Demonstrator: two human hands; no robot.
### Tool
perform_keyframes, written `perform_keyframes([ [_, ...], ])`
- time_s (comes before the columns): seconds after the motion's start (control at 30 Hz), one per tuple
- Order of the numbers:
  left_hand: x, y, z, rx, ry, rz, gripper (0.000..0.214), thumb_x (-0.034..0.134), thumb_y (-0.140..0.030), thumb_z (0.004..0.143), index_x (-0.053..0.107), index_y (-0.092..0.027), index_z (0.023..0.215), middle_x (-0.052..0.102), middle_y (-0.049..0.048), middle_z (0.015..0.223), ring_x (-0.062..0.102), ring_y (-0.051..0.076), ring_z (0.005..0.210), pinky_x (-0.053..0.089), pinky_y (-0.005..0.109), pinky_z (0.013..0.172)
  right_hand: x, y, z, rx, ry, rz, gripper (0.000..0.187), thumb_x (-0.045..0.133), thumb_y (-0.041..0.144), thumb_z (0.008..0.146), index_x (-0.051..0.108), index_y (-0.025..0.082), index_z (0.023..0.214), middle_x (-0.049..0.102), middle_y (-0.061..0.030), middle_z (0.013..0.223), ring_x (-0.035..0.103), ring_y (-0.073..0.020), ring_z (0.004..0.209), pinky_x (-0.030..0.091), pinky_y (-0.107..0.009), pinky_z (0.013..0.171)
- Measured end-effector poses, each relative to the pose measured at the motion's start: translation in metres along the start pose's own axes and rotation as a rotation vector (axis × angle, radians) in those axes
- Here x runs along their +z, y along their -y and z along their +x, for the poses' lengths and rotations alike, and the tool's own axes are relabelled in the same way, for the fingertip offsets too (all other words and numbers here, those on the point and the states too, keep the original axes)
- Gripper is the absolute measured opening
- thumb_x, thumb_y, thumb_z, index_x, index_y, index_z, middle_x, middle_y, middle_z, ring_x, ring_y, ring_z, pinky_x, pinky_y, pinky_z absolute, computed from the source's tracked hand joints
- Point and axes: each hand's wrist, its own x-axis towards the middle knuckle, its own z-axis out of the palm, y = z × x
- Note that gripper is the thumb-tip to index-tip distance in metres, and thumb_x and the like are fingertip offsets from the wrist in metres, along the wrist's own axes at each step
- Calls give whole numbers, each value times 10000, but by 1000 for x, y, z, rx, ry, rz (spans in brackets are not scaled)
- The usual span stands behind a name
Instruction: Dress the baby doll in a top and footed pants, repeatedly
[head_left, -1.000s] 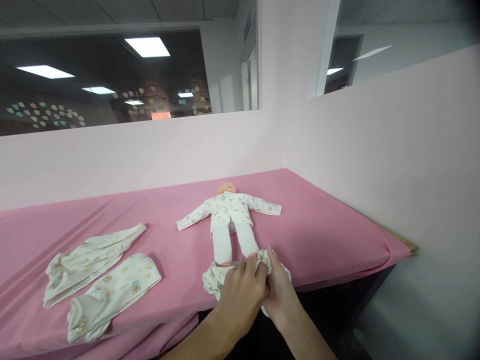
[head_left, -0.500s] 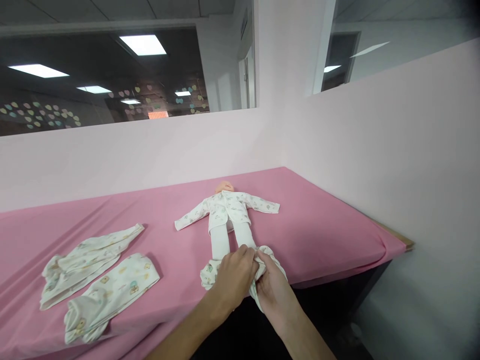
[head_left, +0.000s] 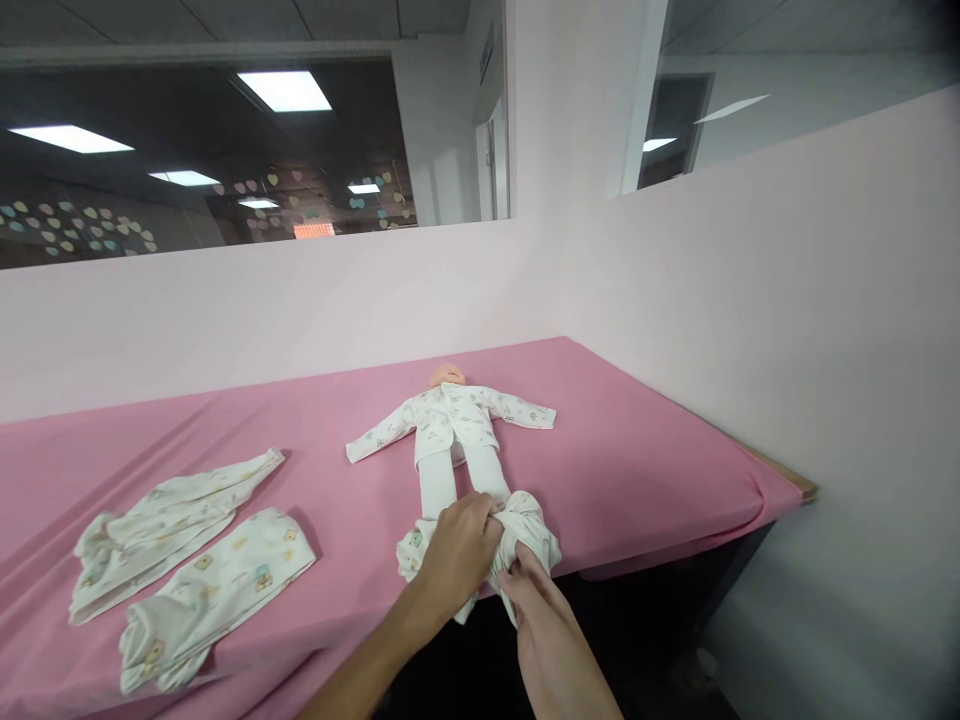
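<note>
A baby doll (head_left: 448,375) lies on its back, legs toward me, in a white printed jacket (head_left: 454,420) with both sleeves spread. Its white legs (head_left: 437,485) reach the table's near edge. Printed baby pants (head_left: 529,520) are bunched around the lower legs, partly hanging over the edge. My left hand (head_left: 465,545) is closed on the pants' fabric between the legs. Lower and to the right, my right hand (head_left: 536,600) pinches the cloth at the doll's right-side leg. My hands hide the feet and part of the pants.
A pink sheet (head_left: 637,460) covers the table. Two folded printed garments, one farther (head_left: 172,520) and one nearer (head_left: 217,595), lie on the left. White walls (head_left: 300,320) with windows stand behind and to the right. Below the near edge is a dark gap.
My right hand has shifted down toward me along the bunched pants, uncovering more of the cloth. My left hand stays nearly in place. The view has shifted slightly.
</note>
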Motion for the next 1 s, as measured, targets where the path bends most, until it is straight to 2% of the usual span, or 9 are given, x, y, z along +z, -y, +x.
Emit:
perform_keyframes([
  [0.1, -3, -2, 4, -55, 7, -124, 179, 352, -124, 792, 404, -194, 636, 515, -10, 682, 438, 136, 625, 281, 275, 580, -6, -2, -1, 56, -146, -73, 531, 746, 327, 703, 608, 276, 1212, 455, 18, 1457, 300, -230, 1405, 308, -360, 1130],
  [0.2, -8, -4, 8, -104, 63, -272, 176, 359, -130, 769, 432, -190, 621, 504, -22, 645, 439, 127, 610, 286, 267, 570, -8, -3, 1, 37, -194, -160, 566, 751, 352, 708, 595, 300, 1250, 402, 43, 1490, 266, -221, 1421, 260, -368, 1156],
  [0.4, -8, -4, 15, -160, 109, -452, 169, 388, -192, 789, 436, -185, 627, 470, -36, 647, 416, 115, 615, 308, 250, 570, -5, -1, 9, -105, -253, -150, 513, 767, 325, 664, 661, 274, 1163, 556, 25, 1364, 372, -257, 1363, 432, -293, 1020],
  [0.53, -9, -6, 9, -116, 165, -547, 119, 395, -193, 802, 502, -186, 750, 491, -37, 724, 450, 118, 677, 342, 246, 619, 3, 7, 11, -128, -193, -228, 520, 713, 369, 749, 594, 291, 1249, 538, 27, 1378, 399, -218, 1337, 392, -279, 1042],
  [0.63, -17, -10, 1, -94, 268, -638, 133, 419, -224, 823, 534, -197, 884, 505, -35, 788, 462, 121, 717, 359, 243, 634, 5, 10, 11, -135, -156, -143, 495, 639, 451, 815, 558, 297, 1278, 571, 28, 1336, 459, -187, 1285, 399, -267, 1026],
  [0.7, -22, -14, -5, -81, 307, -622, 122, 483, -259, 813, 527, -199, 909, 506, -31, 822, 458, 125, 734, 366, 242, 636, 3, 11, 12, -119, -162, -60, 501, 582, 541, 832, 562, 292, 1267, 599, 27, 1299, 477, -185, 1270, 421, -271, 1005],
  [0.83, -24, -21, -11, -65, 271, -423, 265, 655, -315, 709, 489, -196, 877, 514, -8, 898, 466, 154, 798, 368, 252, 645, -5, 14, 14, -88, -128, -22, 587, 531, 674, 801, 601, 272, 1223, 634, 3, 1250, 509, -222, 1239, 466, -298, 961],
  [0.9, -18, -23, -13, -67, 226, -364, 260, 647, -301, 714, 470, -203, 877, 527, -3, 926, 479, 161, 813, 369, 257, 654, -6, 18, 12, -71, -102, -25, 625, 516, 706, 788, 589, 284, 1244, 626, 10, 1259, 500, -226, 1245, 462, -307, 970],
  [1.0, -4, -26, -15, -66, 104, -266, 138, 550, -242, 771, 449, -210, 859, 545, 5, 941, 490, 166, 814, 355, 269, 661, -2, 22, 7, -45, -76, -49, 619, 490, 707, 806, 559, 317, 1282, 583, 42, 1314, 436, -197, 1300, 422, -291, 1015],
])
